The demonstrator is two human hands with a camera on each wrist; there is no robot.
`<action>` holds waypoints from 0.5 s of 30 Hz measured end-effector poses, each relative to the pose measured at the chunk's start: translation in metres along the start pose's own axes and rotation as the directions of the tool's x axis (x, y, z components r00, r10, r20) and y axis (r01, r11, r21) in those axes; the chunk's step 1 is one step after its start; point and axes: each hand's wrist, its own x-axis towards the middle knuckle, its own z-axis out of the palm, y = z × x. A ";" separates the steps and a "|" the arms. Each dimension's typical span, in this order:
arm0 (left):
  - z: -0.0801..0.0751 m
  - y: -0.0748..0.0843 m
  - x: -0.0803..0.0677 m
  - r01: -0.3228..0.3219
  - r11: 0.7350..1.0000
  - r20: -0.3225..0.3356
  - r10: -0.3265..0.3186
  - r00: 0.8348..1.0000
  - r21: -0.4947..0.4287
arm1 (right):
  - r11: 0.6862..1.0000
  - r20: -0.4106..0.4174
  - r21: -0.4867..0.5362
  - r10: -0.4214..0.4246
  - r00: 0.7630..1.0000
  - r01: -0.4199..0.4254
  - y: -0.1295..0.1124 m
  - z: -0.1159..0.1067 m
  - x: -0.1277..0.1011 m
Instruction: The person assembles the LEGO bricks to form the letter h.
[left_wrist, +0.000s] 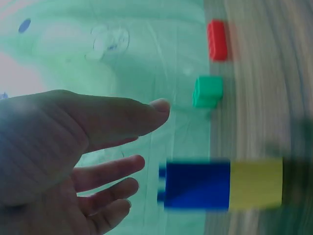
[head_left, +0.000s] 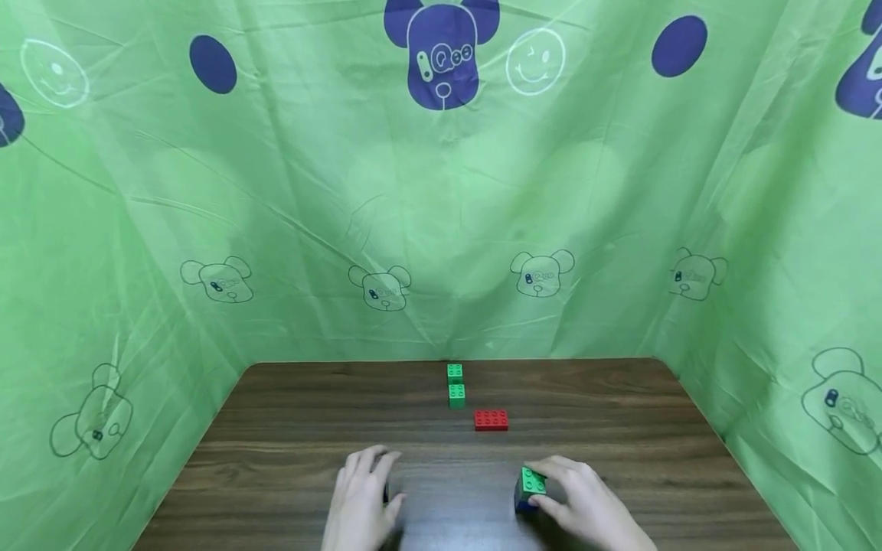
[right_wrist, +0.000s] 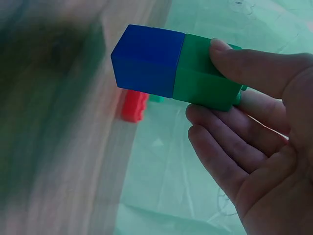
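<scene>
My right hand [head_left: 582, 501] pinches a green toy brick [right_wrist: 205, 73] between thumb and fingers. A blue brick [right_wrist: 146, 61] is joined beneath the green one; whether its underside touches the table cannot be told. My left hand [head_left: 360, 501] has its thumb and fingers spread apart, holding nothing. Close to its fingertips stands an upright stack, a blue brick [left_wrist: 198, 185] on a yellow brick [left_wrist: 256, 184]. In the head view that stack is almost wholly hidden behind the left hand.
Farther back on the wooden table [head_left: 310, 413] lies a red brick [head_left: 491, 420] with two rows of studs. Two green bricks [head_left: 456, 396] [head_left: 455, 373] stand one behind the other to its left. Green printed cloth [head_left: 448, 229] encloses the table's back and sides.
</scene>
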 end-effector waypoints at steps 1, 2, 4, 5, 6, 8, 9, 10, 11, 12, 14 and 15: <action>-0.002 -0.004 -0.001 0.023 1.000 0.026 -0.023 0.999 -0.005 | 1.000 -0.003 -0.007 0.001 1.000 -0.001 0.002 0.000 -0.003; -0.004 -0.007 -0.001 0.049 0.999 0.061 -0.048 0.997 -0.016 | 1.000 -0.002 -0.010 0.003 1.000 -0.003 0.004 0.001 -0.005; -0.006 -0.013 -0.003 0.096 0.995 0.133 -0.090 0.987 -0.041 | 1.000 -0.002 -0.013 0.004 1.000 -0.004 0.008 0.002 -0.008; -0.006 -0.015 -0.004 0.113 0.992 0.167 -0.103 0.981 -0.052 | 1.000 -0.002 -0.014 0.003 1.000 -0.003 0.010 0.003 -0.010; -0.006 -0.017 -0.006 0.128 0.990 0.194 -0.114 0.974 -0.060 | 1.000 -0.001 -0.014 0.002 1.000 -0.002 0.011 0.003 -0.011; -0.004 -0.020 -0.009 0.135 0.989 0.229 -0.116 0.966 -0.066 | 1.000 0.003 -0.013 0.000 1.000 0.000 0.014 0.005 -0.013; -0.003 -0.021 -0.011 0.130 0.990 0.235 -0.111 0.966 -0.064 | 1.000 0.007 -0.011 0.001 1.000 0.000 0.014 0.006 -0.014; -0.001 -0.022 -0.012 0.121 0.991 0.233 -0.103 0.967 -0.062 | 1.000 0.010 -0.010 -0.001 1.000 0.001 0.015 0.006 -0.015; 0.000 -0.022 -0.013 0.110 0.992 0.226 -0.093 0.970 -0.062 | 1.000 0.017 -0.008 0.001 1.000 -0.001 0.015 0.006 -0.015; 0.002 -0.022 -0.013 0.098 0.993 0.213 -0.083 0.973 -0.061 | 1.000 0.025 -0.007 0.003 1.000 -0.003 0.016 0.006 -0.015; 0.003 -0.023 -0.012 0.078 0.996 0.183 -0.067 0.981 -0.053 | 1.000 0.032 -0.004 0.005 0.999 -0.005 0.016 0.007 -0.015; 0.003 -0.022 -0.011 0.065 0.997 0.170 -0.056 0.984 -0.046 | 1.000 0.034 -0.003 0.005 0.999 -0.005 0.016 0.007 -0.014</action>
